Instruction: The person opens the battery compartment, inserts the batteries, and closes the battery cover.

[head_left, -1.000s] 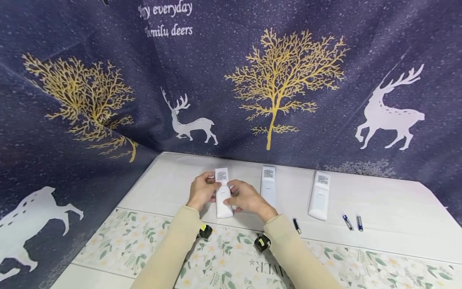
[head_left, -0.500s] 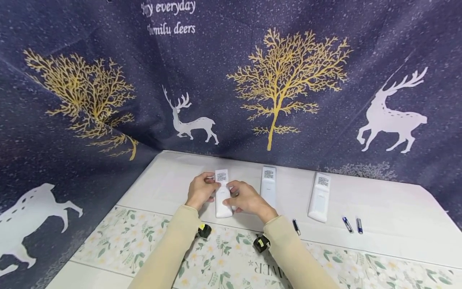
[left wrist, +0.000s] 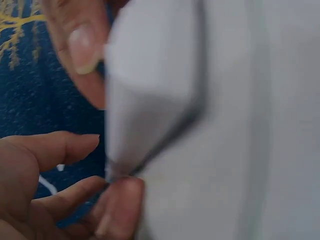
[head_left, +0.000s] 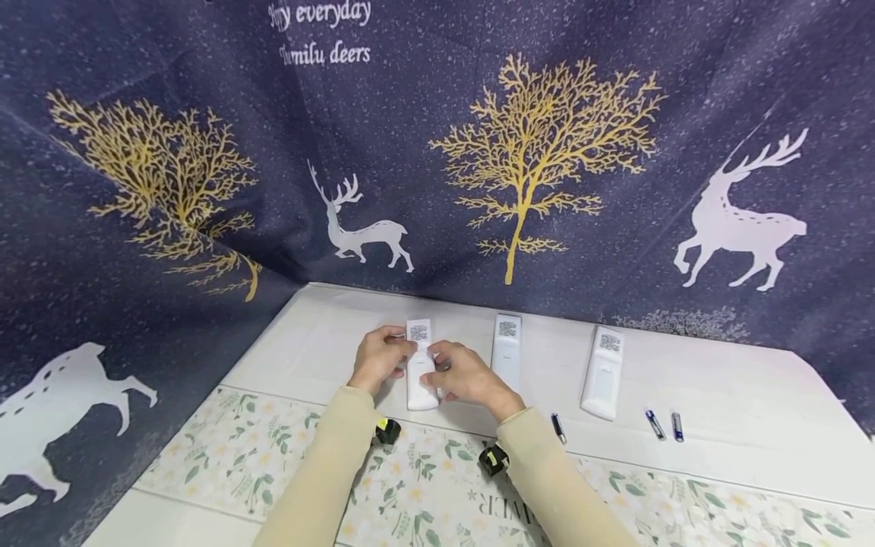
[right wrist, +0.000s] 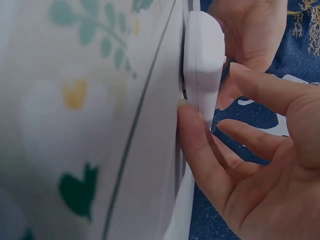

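Observation:
A white remote control [head_left: 421,386] lies back side up on the white table, with a printed label at its far end. My left hand [head_left: 380,357] grips its left edge, the thumb near the label. From the right, my right hand [head_left: 472,377] holds it, thumb on the lower back part. In the right wrist view the remote control [right wrist: 204,55] shows its near end, and a fingertip of my right hand [right wrist: 260,165] reaches its underside. Fingers of my left hand [left wrist: 60,190] meet the remote control [left wrist: 150,60] at its side in the left wrist view, which is blurred.
A second remote control [head_left: 506,353] and a third remote control [head_left: 603,376] lie label up to the right. One battery [head_left: 558,428] lies by my right sleeve; another battery [head_left: 655,425] and a third battery [head_left: 677,426] lie farther right. A patterned cloth [head_left: 383,190] hangs behind the table.
Both hands stay on the remote control with almost the same hold. The head view has shifted slightly; the other remote controls and the batteries keep their places on the table.

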The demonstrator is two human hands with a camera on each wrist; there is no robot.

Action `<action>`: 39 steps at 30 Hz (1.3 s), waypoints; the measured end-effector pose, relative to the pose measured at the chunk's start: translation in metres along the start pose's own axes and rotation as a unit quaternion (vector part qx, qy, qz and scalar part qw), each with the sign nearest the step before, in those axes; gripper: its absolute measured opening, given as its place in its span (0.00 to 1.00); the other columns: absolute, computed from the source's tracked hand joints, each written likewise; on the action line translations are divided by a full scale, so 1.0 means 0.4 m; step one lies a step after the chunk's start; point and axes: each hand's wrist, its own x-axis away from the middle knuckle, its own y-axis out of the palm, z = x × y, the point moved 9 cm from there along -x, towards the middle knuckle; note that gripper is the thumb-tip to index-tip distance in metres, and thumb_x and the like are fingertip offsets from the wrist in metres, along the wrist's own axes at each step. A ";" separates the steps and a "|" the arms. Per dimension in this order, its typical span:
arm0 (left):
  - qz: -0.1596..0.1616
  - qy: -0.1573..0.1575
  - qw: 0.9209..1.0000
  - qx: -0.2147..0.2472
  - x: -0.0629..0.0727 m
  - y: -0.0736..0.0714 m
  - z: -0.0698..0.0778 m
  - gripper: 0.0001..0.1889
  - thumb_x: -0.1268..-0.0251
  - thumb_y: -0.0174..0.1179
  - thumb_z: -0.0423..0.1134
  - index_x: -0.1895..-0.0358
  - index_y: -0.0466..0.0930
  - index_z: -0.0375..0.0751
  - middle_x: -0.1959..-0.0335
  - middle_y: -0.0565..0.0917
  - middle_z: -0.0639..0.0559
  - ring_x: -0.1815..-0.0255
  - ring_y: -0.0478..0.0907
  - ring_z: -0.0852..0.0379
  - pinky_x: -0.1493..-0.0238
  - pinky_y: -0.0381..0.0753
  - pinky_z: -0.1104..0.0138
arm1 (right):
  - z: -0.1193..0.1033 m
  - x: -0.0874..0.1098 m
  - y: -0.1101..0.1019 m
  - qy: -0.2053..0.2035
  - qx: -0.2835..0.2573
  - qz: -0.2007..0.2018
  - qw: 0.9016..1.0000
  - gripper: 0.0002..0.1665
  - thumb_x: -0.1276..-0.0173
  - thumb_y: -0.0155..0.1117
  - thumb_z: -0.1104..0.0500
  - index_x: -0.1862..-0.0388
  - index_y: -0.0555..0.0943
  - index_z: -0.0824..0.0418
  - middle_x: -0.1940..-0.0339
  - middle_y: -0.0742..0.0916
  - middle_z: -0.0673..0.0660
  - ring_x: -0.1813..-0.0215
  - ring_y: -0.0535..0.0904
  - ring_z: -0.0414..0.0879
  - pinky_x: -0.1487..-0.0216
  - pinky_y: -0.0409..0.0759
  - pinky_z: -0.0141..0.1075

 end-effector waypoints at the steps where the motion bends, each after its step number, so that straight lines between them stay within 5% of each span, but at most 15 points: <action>1: -0.002 0.001 1.000 0.001 0.001 -0.001 0.007 0.24 0.33 0.70 0.34 0.34 0.82 0.35 0.52 0.86 0.41 0.58 0.85 0.50 0.68 0.90 0.63 | -0.003 0.002 -0.001 0.000 -0.001 0.001 1.000 0.32 0.31 0.76 0.64 0.30 0.77 0.69 0.41 0.83 0.67 0.54 0.85 0.52 0.69 0.89 0.41; 8: 0.022 0.024 0.999 0.004 0.014 -0.020 0.066 0.24 0.32 0.70 0.36 0.34 0.83 0.35 0.48 0.86 0.40 0.54 0.85 0.46 0.57 0.92 0.57 | -0.032 0.019 -0.018 -0.019 0.022 0.010 1.000 0.33 0.28 0.75 0.59 0.28 0.77 0.67 0.38 0.83 0.67 0.49 0.87 0.55 0.62 0.90 0.41; 15: 0.018 0.047 0.995 0.086 0.047 0.007 0.121 0.23 0.31 0.70 0.36 0.35 0.83 0.36 0.46 0.87 0.38 0.50 0.86 0.35 0.56 0.92 0.53 | -0.059 0.045 -0.071 -0.031 0.080 0.049 0.995 0.34 0.27 0.74 0.54 0.27 0.77 0.63 0.38 0.85 0.64 0.46 0.86 0.58 0.44 0.86 0.51; 23: 0.010 0.048 0.991 0.123 0.063 0.060 0.151 0.23 0.31 0.70 0.37 0.35 0.83 0.37 0.49 0.89 0.42 0.46 0.86 0.39 0.51 0.90 0.48 | -0.094 0.096 -0.150 -0.043 0.089 0.096 0.990 0.34 0.27 0.75 0.56 0.26 0.76 0.65 0.39 0.85 0.66 0.48 0.87 0.58 0.49 0.88 0.48; 31: -0.010 0.040 0.991 0.128 0.072 0.113 0.158 0.23 0.32 0.72 0.40 0.36 0.84 0.39 0.50 0.89 0.45 0.52 0.85 0.47 0.55 0.91 0.50 | -0.052 0.134 -0.206 -0.010 0.060 0.124 0.990 0.35 0.26 0.74 0.54 0.24 0.75 0.61 0.36 0.83 0.66 0.47 0.87 0.57 0.54 0.89 0.46; 39: -0.019 0.042 0.990 0.134 0.074 0.161 0.175 0.24 0.33 0.72 0.40 0.35 0.84 0.38 0.49 0.89 0.43 0.50 0.85 0.44 0.53 0.90 0.47 | -0.034 0.163 -0.260 -0.003 0.070 0.153 0.986 0.36 0.24 0.72 0.53 0.22 0.73 0.64 0.34 0.82 0.69 0.43 0.85 0.62 0.47 0.87 0.53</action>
